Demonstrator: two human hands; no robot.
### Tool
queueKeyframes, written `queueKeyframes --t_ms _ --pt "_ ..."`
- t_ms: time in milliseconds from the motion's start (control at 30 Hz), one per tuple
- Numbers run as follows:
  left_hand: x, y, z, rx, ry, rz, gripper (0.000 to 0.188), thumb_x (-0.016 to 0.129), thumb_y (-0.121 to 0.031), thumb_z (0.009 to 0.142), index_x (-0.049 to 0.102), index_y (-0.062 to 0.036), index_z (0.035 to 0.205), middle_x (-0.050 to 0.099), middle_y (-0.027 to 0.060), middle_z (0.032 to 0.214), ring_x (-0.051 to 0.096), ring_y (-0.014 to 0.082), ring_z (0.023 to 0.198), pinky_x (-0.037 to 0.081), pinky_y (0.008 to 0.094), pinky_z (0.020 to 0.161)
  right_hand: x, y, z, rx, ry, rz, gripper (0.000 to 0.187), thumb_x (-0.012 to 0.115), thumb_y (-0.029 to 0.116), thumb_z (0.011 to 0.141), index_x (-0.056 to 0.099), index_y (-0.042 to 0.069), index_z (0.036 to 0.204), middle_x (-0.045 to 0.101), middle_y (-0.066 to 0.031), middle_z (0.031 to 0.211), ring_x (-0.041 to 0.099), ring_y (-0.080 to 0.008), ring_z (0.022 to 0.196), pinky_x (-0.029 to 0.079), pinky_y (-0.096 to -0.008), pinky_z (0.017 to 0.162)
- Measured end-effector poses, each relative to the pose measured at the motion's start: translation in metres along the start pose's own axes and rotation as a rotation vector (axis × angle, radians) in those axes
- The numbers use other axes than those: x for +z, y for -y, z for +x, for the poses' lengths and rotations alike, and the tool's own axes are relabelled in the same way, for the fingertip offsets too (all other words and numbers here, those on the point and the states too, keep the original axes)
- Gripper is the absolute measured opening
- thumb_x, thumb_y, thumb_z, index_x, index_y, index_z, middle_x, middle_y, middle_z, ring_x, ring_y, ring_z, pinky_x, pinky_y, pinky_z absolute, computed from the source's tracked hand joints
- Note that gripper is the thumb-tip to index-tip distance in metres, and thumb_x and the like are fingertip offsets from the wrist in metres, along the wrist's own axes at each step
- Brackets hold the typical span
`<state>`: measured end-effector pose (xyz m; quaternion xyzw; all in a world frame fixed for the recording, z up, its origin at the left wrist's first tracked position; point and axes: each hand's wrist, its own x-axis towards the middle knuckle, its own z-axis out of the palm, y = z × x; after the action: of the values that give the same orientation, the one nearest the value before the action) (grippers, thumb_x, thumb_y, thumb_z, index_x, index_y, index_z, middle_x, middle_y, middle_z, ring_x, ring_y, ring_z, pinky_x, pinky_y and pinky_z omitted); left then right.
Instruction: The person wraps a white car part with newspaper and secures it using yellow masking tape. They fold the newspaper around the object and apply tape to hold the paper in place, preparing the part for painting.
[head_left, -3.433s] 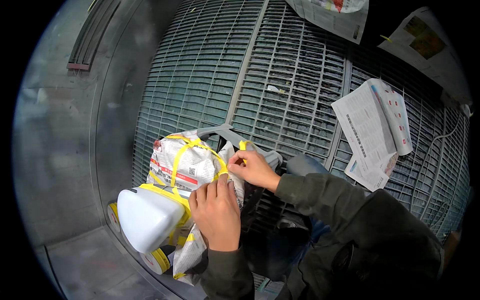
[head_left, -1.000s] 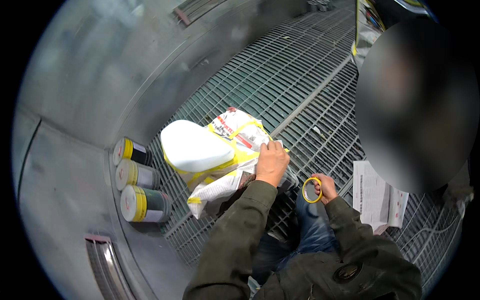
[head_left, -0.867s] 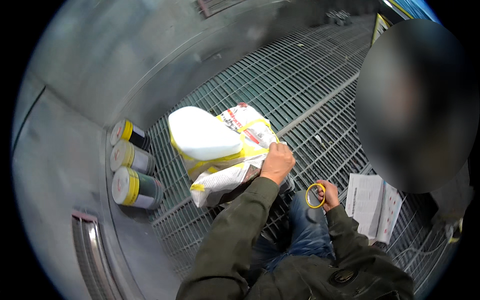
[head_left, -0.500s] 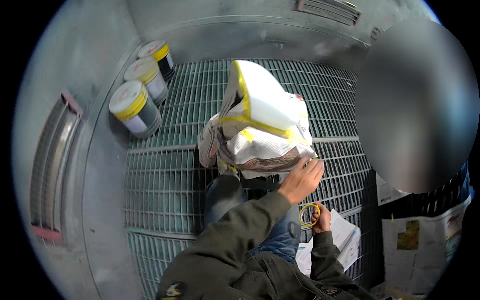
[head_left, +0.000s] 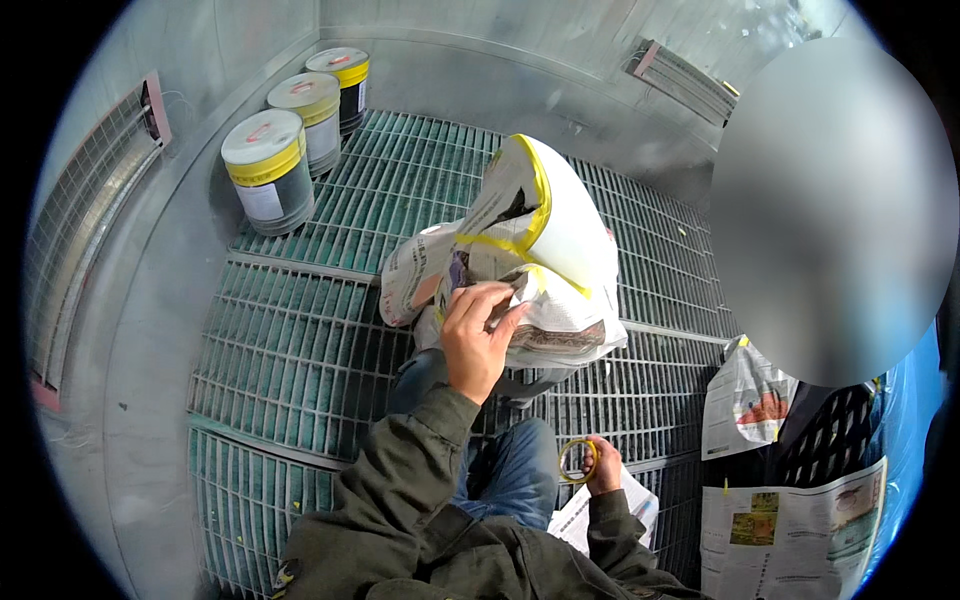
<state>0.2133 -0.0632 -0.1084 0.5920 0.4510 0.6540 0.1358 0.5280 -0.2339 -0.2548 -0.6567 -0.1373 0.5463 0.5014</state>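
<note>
In front of me stands a white, smooth, curved piece (head_left: 580,215), its sides wrapped in newspaper (head_left: 560,325) with yellow masking tape along the borders. My left hand (head_left: 476,335) is at the near left side of the wrapping, fingers bent and closed on the newspaper; the fingertips are partly hidden. Lower down, by my right knee, my right hand (head_left: 605,468) holds a roll of yellow masking tape (head_left: 563,462) by its rim. What supports the wrapped piece is mostly covered.
Metal floor grating (head_left: 290,330) lies all around. Three lidded cans (head_left: 265,150) line the left wall. At the right are newspaper-covered things (head_left: 790,540) and blue sheeting (head_left: 908,420). Loose printed sheets (head_left: 640,500) lie beside my right forearm. A blurred patch covers the upper right.
My left hand has moved from the wrapping's lower right corner to its left side. My right hand still holds the tape roll. The view has turned somewhat.
</note>
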Motion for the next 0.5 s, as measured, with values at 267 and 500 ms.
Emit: queueKeyframes --t_ms 267,500 --pt "0.002 -0.005 0.0 -0.282 -0.019 -0.386 0.025 0.079 -0.009 0.089 0.071 0.0 0.11 0.072 0.0097 0.109 0.067 0.0183 0.1 0.056 0.0326 0.083 0.01 0.009 -0.015 -0.012 -0.034 -0.052 0.022 0.056 0.023 0.099 0.066 0.004 0.106 0.052 0.0011 0.065 0.047 -0.0104 0.049 0.036 -0.0256 0.044" --pt "0.009 0.022 -0.004 -0.367 0.152 -0.55 0.018 0.073 -0.015 0.096 0.072 0.0021 0.103 0.073 0.0085 0.094 0.067 0.0126 0.082 0.053 0.0286 0.073 0.013 0.014 -0.019 0.002 -0.049 -0.102 0.022 0.055 0.021 0.1 0.066 0.002 0.105 0.055 -0.0005 0.066 0.049 -0.0107 0.05 0.038 -0.0247 0.044"
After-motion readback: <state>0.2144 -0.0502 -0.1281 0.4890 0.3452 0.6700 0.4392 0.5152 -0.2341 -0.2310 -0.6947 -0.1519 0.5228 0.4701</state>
